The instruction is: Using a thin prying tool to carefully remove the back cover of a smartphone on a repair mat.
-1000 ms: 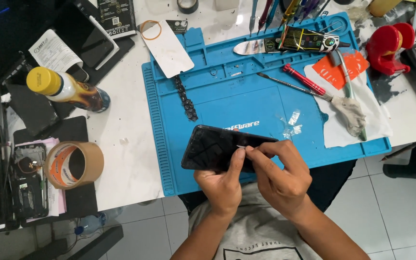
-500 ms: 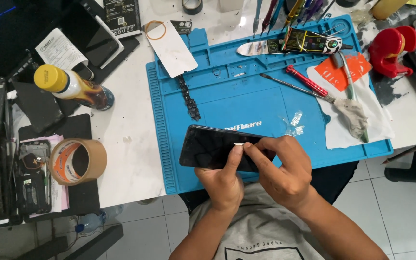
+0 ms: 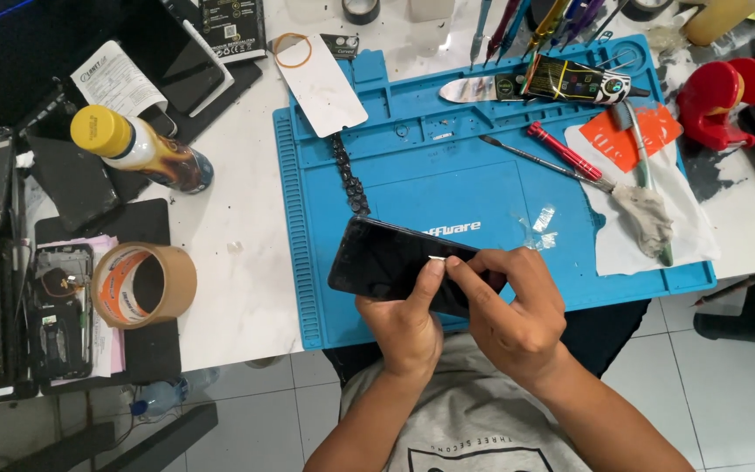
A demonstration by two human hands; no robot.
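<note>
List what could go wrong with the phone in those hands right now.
1. The black phone is held off the blue mat, gripped at one end by the left hand and right hand; it might slip and drop.
2. Fingertips pinching a small pale tab at its edge could smudge the glass.

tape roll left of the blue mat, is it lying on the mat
No, the brown tape roll lies on the white table to the left of the blue mat, apart from its edge.
</note>
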